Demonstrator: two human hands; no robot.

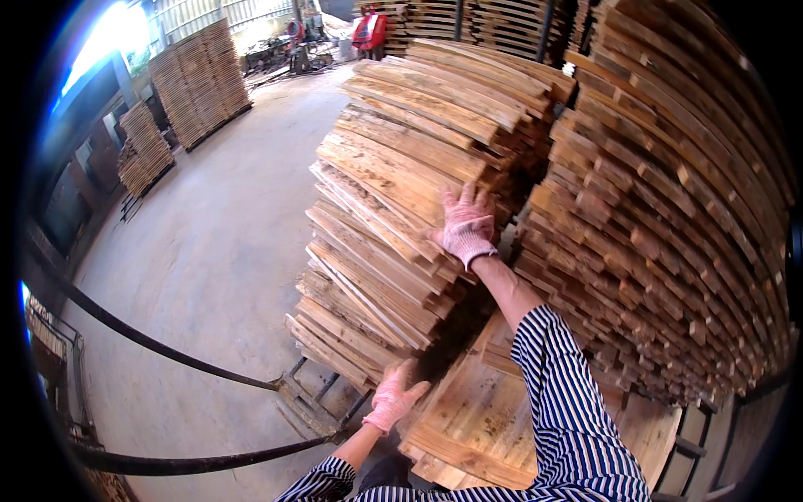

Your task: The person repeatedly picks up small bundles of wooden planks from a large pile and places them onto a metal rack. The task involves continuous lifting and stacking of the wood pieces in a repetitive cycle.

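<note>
A stack of rough wooden planks (381, 163) fills the middle, its layers shifted unevenly. My right hand (467, 224), in a pink knit glove, lies on the right ends of the upper planks with its fingers spread. Lower down, my left hand (395, 396), gloved alike, is at the near end of the same stack, beside the lowest planks (347, 339). Its thumb stands apart from the fingers, and whether it touches the wood I cannot tell. Neither hand is closed round a plank. Below my right arm lie wide flat boards (473, 410).
A tall stack of planks (661, 226) rises close on the right. Black curved bars (201, 458) and a metal frame (305, 402) stand at the lower left. Farther off are more plank stacks (201, 84) and a red machine (369, 32) on the concrete floor (226, 226).
</note>
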